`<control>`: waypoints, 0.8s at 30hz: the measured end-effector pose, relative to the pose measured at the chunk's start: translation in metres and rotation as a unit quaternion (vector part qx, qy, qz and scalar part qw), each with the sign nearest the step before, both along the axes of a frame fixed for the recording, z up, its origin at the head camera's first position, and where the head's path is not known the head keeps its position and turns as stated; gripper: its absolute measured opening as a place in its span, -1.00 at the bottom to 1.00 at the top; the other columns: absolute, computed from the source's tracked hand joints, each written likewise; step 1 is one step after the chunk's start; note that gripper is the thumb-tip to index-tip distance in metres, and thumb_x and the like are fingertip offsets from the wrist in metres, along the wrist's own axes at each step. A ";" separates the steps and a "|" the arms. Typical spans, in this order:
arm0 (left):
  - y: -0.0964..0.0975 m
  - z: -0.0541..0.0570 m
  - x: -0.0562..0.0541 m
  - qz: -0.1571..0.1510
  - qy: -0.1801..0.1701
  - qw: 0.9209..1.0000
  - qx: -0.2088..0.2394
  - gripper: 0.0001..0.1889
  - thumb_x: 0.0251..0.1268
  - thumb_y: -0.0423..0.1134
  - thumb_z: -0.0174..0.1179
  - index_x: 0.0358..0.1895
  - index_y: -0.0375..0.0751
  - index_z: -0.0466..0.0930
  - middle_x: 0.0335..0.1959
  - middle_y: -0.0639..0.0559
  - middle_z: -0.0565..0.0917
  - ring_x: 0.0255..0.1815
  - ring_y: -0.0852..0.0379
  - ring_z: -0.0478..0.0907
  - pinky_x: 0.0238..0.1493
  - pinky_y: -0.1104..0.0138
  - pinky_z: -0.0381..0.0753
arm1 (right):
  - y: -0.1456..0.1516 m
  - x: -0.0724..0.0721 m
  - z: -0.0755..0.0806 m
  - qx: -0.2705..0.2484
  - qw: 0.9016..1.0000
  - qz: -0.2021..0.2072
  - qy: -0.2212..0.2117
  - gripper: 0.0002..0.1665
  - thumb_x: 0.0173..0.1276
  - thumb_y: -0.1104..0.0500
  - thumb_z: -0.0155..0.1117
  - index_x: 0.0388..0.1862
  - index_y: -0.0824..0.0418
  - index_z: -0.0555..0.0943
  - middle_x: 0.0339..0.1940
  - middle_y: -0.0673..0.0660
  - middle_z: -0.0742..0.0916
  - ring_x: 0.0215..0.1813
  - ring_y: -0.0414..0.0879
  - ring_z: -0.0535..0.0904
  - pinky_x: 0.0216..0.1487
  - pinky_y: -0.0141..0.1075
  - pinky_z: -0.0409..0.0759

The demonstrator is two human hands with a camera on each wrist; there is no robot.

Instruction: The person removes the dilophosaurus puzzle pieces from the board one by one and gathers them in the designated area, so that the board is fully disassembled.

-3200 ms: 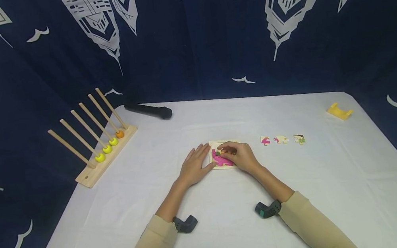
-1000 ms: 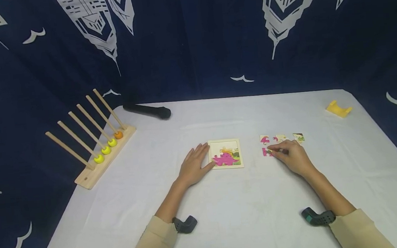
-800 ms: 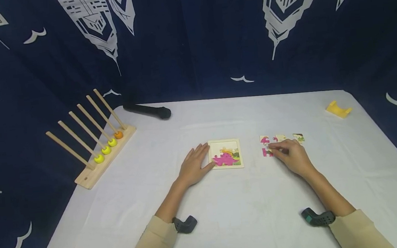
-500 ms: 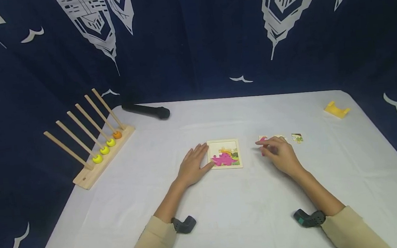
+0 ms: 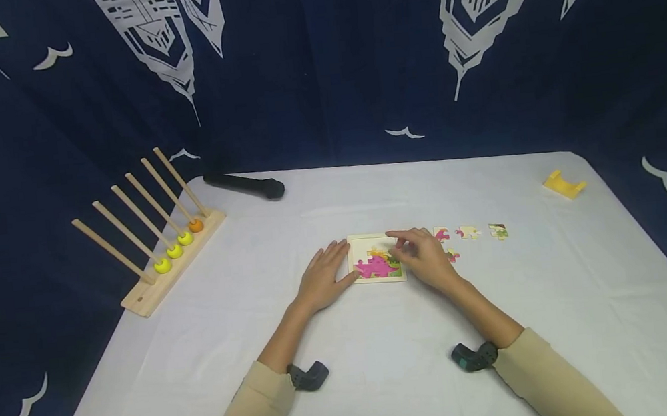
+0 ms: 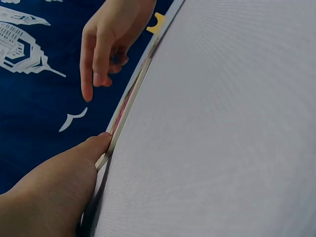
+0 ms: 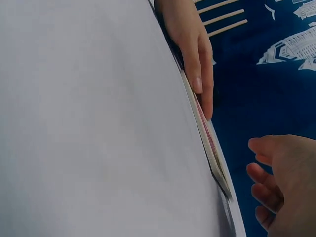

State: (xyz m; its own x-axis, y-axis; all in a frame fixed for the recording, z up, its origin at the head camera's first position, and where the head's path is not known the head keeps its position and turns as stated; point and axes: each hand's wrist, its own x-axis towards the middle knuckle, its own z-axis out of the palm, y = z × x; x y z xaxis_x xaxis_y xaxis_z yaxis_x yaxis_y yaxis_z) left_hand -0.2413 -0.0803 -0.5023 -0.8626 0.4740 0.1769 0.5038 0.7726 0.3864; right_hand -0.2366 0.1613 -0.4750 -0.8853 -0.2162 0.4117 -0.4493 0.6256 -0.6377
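Note:
In the head view my left hand lies flat with straight fingers along the left side of a small square jigsaw puzzle tray, its thumb at the lower left corner. The tray holds a pink dinosaur picture; its upper part shows bare pale wood. My right hand hovers over the tray's right edge, index finger stretched out and the other fingers loosely bent. Both wrist views show nothing in it. Right of it lie loose puzzle pieces: pink, pink and yellow, green and brown, and pink and green.
A wooden peg rack with several yellow beads and one orange bead stands at the left of the white-covered table. A black microphone lies at the back left. A yellow plastic piece sits at the back right.
My right hand went from the tray to the loose pieces on the right, then came back left to the tray. A piece now lies in front of the row. My left hand stayed put.

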 end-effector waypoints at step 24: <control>0.000 0.001 0.000 -0.002 0.004 1.000 -0.004 -0.29 0.32 0.18 -0.06 0.39 -0.21 0.14 0.42 -0.02 0.15 0.44 0.06 -0.03 0.42 0.18 -0.15 | -0.020 -0.006 -0.008 0.087 0.993 0.028 -0.076 -0.51 0.14 0.05 0.39 0.04 0.22 0.61 -0.38 0.04 0.52 -0.33 -0.09 0.30 -0.34 -0.28 0.33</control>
State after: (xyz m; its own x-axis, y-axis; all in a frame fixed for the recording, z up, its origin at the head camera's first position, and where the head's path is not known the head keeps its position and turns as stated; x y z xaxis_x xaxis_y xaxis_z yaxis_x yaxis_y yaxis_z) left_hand -0.2412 -0.0802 -0.5017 -0.8596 0.4786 0.1790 0.5093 0.7742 0.3758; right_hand -0.2431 0.1413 -0.4828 -0.9192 -0.3226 0.2259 -0.3928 0.7093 -0.5854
